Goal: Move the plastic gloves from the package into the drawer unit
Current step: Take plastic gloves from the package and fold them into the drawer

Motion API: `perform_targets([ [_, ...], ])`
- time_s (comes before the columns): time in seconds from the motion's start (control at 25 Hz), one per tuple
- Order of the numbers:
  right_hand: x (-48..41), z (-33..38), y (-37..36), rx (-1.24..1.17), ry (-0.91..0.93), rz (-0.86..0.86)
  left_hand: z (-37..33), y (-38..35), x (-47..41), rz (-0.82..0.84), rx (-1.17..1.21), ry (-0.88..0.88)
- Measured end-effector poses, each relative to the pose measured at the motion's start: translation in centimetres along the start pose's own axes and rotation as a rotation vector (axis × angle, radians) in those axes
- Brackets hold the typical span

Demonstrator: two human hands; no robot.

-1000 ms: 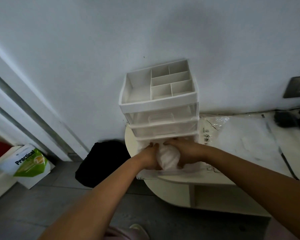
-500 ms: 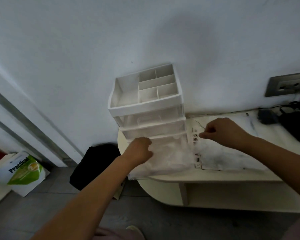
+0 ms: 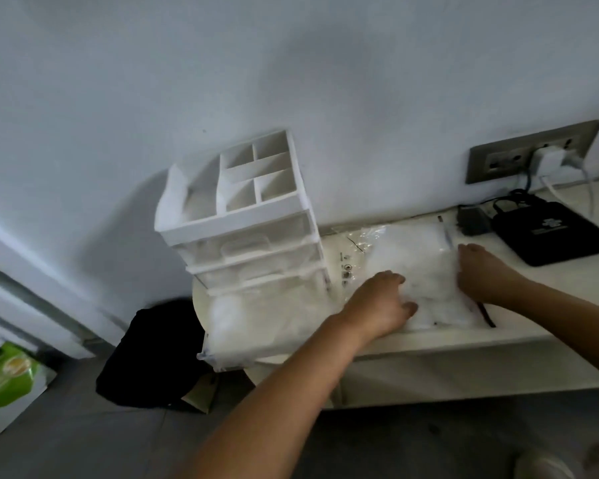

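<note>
While lying mid-surface (image 3: 550, 305) beside drawer unit (image 3: 242, 219): package (image 3: 426, 243) of gloves (image 3: 429, 281). Right hand (image 3: 481, 271) gripping its right edge; left hand (image 3: 377, 305) atop, grip unclear. Bottom drawer (image 3: 267, 319) out over front edge. Black box (image 3: 547, 236) rear right.

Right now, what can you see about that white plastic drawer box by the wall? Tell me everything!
The white plastic drawer unit stands upright on the rounded left end of the cream table, back to the white wall. Its open top tray is split into one wide compartment and several small ones. Below sit three see-through drawers: the upper two shut, the bottom drawer pulled out and holding crumpled clear plastic gloves. Neither the left hand nor the right hand touches it.
</note>
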State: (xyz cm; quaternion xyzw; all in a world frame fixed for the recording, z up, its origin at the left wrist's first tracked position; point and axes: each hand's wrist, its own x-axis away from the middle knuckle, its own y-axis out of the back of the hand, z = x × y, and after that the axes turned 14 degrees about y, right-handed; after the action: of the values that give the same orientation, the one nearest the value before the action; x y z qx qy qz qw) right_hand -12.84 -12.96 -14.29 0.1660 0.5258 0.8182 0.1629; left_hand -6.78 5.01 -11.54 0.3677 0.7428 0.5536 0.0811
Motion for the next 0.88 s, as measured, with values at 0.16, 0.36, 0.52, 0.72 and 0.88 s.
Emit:
perform_targets([
  [0.16, 0.4, -1.6, 1.7, -0.214, -0.130, -0.036, -0.1, -3.3, -1.7, 0.001, -0.145, 0.120],
  [0.36, 1.5, -2.4, 2.5, -0.811, -0.055, -0.050, -1.3, -4.1, -2.3, -0.001, -0.020, 0.103],
  [0.52, 2.1, -1.8, 2.2, -1.218, -0.110, -0.029, -1.4, -5.0, -2.4, 0.018, -0.032, 0.094],
  [0.72, 1.8, -2.0, 0.7, -1.015, -0.217, -0.241, -1.2, -5.8, -2.4, -0.045, -0.039, 0.119],
  [0.88, 1.5, -1.9, 1.7, -1.149, -0.236, -0.302, -1.3, -6.0, -2.2, -0.052, -0.023, 0.208],
])
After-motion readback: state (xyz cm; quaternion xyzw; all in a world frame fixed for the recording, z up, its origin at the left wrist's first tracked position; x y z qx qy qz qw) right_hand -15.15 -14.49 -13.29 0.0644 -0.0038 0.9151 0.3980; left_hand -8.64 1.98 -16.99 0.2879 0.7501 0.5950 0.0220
